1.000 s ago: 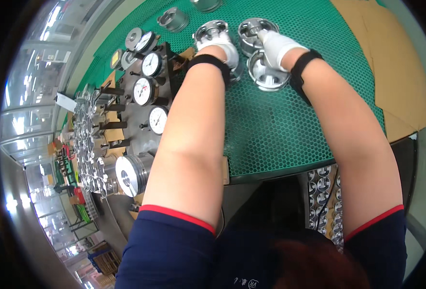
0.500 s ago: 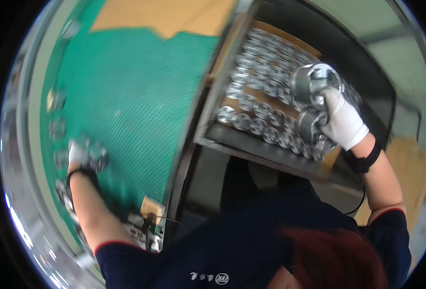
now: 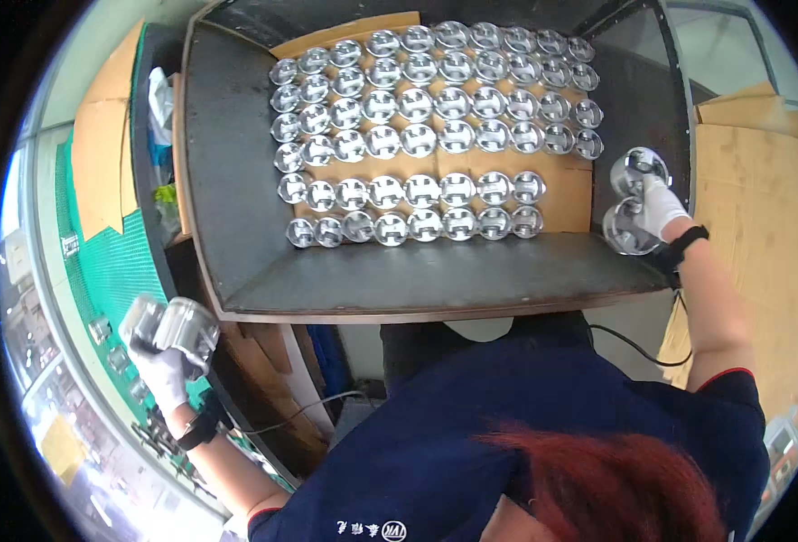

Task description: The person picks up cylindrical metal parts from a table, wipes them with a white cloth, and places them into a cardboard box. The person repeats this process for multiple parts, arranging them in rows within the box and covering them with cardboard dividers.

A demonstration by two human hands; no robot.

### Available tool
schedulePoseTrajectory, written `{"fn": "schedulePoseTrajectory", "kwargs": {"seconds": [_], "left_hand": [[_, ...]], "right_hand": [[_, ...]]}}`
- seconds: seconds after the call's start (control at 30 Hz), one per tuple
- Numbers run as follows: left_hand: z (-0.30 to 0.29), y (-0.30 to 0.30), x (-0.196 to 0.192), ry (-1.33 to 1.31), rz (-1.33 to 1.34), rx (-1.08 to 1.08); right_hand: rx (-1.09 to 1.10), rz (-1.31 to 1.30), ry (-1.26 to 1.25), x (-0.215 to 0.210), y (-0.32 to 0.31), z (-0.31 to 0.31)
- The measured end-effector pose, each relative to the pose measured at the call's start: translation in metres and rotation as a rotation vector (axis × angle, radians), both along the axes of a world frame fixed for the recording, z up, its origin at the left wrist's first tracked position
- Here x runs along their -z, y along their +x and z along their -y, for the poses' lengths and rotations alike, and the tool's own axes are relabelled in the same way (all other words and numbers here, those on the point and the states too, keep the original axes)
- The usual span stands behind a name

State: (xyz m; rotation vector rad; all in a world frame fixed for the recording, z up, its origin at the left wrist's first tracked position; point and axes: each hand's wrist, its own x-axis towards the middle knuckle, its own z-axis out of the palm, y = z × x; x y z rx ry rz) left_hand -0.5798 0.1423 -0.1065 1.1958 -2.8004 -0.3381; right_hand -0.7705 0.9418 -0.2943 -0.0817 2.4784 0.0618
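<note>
My gloved left hand (image 3: pixel 161 375) is closed on two shiny metal pistons (image 3: pixel 191 327), held side by side beyond the left edge of the bin. On the right, my gloved right hand (image 3: pixel 662 210) also grips a pair of pistons (image 3: pixel 631 228), one behind the other, by the bin's right side wall. Between the hands, the dark bin (image 3: pixel 399 287) contains rows of upright pistons (image 3: pixel 419 140) standing on cardboard (image 3: pixel 566 194). The two nearest rows end short of the right wall, leaving bare cardboard there.
Left of the bin lies a green ribbed mat (image 3: pixel 128 271) with several pistons (image 3: pixel 117 359) along its outer edge and a cardboard sheet (image 3: pixel 105 154) at the far end. Large cardboard (image 3: pixel 760 235) stands at the right. A black cable (image 3: pixel 638 352) hangs below the bin.
My view has swung left to right, bringing the bin to the middle. My left hand has lifted from the mat, pistons in it. The right hand's pair now sits beside the right wall.
</note>
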Motion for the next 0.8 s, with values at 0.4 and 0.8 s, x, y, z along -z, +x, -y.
{"fn": "schedulePoseTrajectory", "kwargs": {"seconds": [0.4,0.8], "left_hand": [[-0.569,-0.181,0.2,0.749,0.263,0.902],[-0.756,-0.158,0.488,0.208,0.603,1.348]], "right_hand": [[0.44,0.234,-0.12,0.18,0.032,-0.114],[0.341,0.268,-0.049,0.3,0.032,-0.124]]}}
